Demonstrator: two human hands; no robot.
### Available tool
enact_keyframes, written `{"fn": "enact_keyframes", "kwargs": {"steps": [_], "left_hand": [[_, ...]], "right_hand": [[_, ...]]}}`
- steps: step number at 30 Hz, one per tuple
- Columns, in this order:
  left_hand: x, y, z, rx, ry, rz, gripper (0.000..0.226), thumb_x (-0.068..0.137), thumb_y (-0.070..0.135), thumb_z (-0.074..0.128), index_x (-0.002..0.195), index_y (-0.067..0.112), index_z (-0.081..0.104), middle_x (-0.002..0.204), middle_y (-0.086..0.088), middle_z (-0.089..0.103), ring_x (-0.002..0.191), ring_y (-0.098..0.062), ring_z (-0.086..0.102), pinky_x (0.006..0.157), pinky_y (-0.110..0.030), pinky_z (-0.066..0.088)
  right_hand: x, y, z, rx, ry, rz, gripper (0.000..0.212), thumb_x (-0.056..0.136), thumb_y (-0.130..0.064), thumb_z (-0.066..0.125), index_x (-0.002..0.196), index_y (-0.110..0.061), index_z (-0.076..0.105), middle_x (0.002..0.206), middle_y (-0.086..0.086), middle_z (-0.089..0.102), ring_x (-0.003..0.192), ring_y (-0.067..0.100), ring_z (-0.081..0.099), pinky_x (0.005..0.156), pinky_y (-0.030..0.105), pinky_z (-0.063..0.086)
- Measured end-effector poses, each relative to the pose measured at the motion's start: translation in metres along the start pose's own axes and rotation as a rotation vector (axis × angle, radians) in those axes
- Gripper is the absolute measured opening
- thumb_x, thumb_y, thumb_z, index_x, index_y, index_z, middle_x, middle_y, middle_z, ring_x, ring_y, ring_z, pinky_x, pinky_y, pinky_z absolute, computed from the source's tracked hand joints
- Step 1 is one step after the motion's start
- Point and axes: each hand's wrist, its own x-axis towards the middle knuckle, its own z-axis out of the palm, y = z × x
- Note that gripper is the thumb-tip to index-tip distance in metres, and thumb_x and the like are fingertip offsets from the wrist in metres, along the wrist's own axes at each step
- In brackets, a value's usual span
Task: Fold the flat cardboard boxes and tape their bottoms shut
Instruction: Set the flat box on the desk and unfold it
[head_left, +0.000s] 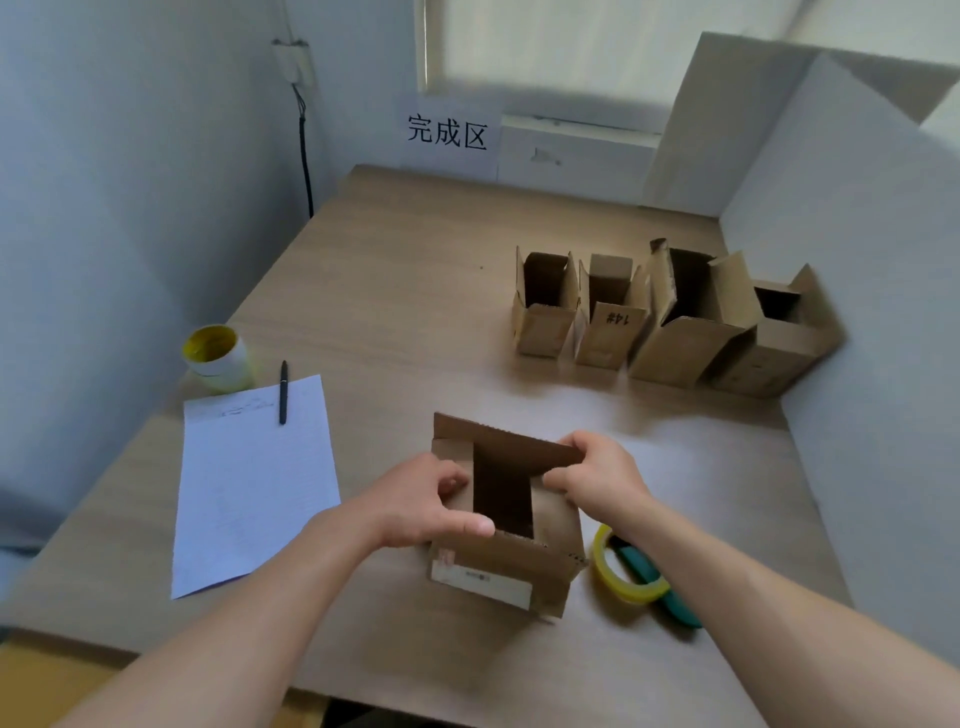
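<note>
A small brown cardboard box stands on the wooden table near its front edge, its open end up and flaps raised. My left hand grips the box's left side, thumb along the near flap's edge and fingers curled over the left flap. My right hand grips the right side, fingers pinching the right flap under the far flap. A yellow tape roll lies just right of the box, over a teal-handled cutter.
Several folded open-topped boxes stand in a row at the back right, against a white partition. A white sheet of paper with a black pen lies to the left, beside a yellow-and-white tape roll. A paper sign hangs behind.
</note>
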Motion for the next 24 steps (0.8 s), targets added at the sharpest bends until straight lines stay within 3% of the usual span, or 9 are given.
{"fn": "enact_keyframes", "kwargs": {"steps": [2, 5, 8, 10, 13, 16, 19, 21, 24], "left_hand": [[-0.001, -0.006, 0.004, 0.091, 0.005, 0.020, 0.073, 0.064, 0.074, 0.070, 0.112, 0.018, 0.065, 0.106, 0.003, 0.060, 0.097, -0.014, 0.058, 0.089, -0.035, 0.053], [0.003, -0.012, 0.008, 0.122, 0.169, -0.027, 0.055, 0.079, 0.063, 0.068, 0.115, 0.022, 0.069, 0.100, 0.009, 0.059, 0.095, -0.012, 0.059, 0.082, -0.027, 0.050], [0.009, -0.012, 0.017, 0.153, 0.277, -0.055, 0.040, 0.081, 0.061, 0.068, 0.089, 0.022, 0.069, 0.088, 0.006, 0.057, 0.084, -0.014, 0.059, 0.074, -0.032, 0.050], [0.011, -0.011, 0.025, 0.076, 0.410, -0.093, 0.043, 0.075, 0.057, 0.075, 0.094, 0.022, 0.059, 0.095, 0.008, 0.051, 0.089, -0.014, 0.055, 0.077, -0.031, 0.047], [0.011, -0.016, 0.036, -0.040, 0.599, -0.202, 0.068, 0.067, 0.051, 0.084, 0.112, 0.019, 0.043, 0.112, 0.005, 0.042, 0.100, -0.017, 0.052, 0.084, -0.032, 0.046], [0.015, -0.027, 0.045, -0.120, 0.580, -0.171, 0.090, 0.075, 0.046, 0.081, 0.147, 0.023, 0.030, 0.144, -0.002, 0.031, 0.130, -0.018, 0.039, 0.106, -0.034, 0.038], [0.021, -0.029, 0.055, -0.059, 0.460, -0.050, 0.075, 0.093, 0.039, 0.064, 0.155, 0.023, 0.025, 0.162, 0.001, 0.019, 0.149, -0.012, 0.018, 0.117, -0.028, 0.022], [0.023, -0.027, 0.063, -0.045, 0.488, 0.000, 0.067, 0.098, 0.035, 0.057, 0.155, 0.019, 0.026, 0.162, 0.003, 0.023, 0.149, -0.010, 0.017, 0.116, -0.024, 0.019], [0.023, -0.022, 0.076, -0.104, 0.538, 0.009, 0.062, 0.099, 0.035, 0.053, 0.154, 0.018, 0.029, 0.160, 0.005, 0.026, 0.148, -0.008, 0.020, 0.113, -0.019, 0.016]], "right_hand": [[-0.001, 0.002, 0.004, 0.039, 0.016, -0.008, 0.014, 0.078, -0.033, 0.070, 0.082, -0.020, 0.068, 0.082, 0.003, 0.071, 0.081, 0.022, 0.067, 0.076, 0.042, 0.059], [-0.002, 0.002, 0.004, 0.083, 0.006, -0.019, 0.046, 0.089, -0.055, 0.057, 0.082, -0.012, 0.072, 0.085, 0.003, 0.072, 0.083, 0.023, 0.067, 0.081, 0.045, 0.058], [-0.001, 0.006, 0.001, -0.018, -0.022, -0.037, 0.034, 0.094, -0.044, 0.058, 0.078, -0.018, 0.073, 0.083, -0.006, 0.071, 0.082, 0.017, 0.065, 0.079, 0.041, 0.056], [-0.001, 0.012, 0.000, -0.121, 0.004, -0.062, 0.018, 0.087, -0.037, 0.068, 0.077, -0.022, 0.070, 0.080, -0.008, 0.070, 0.081, 0.013, 0.063, 0.073, 0.034, 0.053], [-0.003, 0.026, 0.004, -0.147, -0.014, -0.036, 0.019, 0.081, -0.039, 0.075, 0.093, -0.028, 0.065, 0.090, -0.013, 0.064, 0.085, 0.009, 0.059, 0.069, 0.028, 0.046], [-0.007, 0.049, 0.012, -0.088, -0.099, -0.024, 0.036, 0.086, -0.049, 0.067, 0.117, -0.034, 0.059, 0.110, -0.010, 0.065, 0.098, 0.015, 0.062, 0.088, 0.038, 0.052], [-0.014, 0.056, 0.018, -0.107, -0.128, -0.039, 0.059, 0.098, -0.051, 0.049, 0.151, -0.029, 0.034, 0.145, 0.001, 0.052, 0.127, 0.024, 0.052, 0.106, 0.037, 0.041], [-0.021, 0.055, 0.023, -0.117, -0.132, -0.043, 0.065, 0.102, -0.051, 0.039, 0.157, -0.026, 0.016, 0.153, 0.004, 0.042, 0.137, 0.026, 0.043, 0.107, 0.034, 0.035], [-0.030, 0.056, 0.030, -0.167, -0.101, -0.081, 0.071, 0.101, -0.053, 0.038, 0.157, -0.024, 0.006, 0.155, 0.005, 0.039, 0.137, 0.026, 0.042, 0.106, 0.034, 0.035]]}}
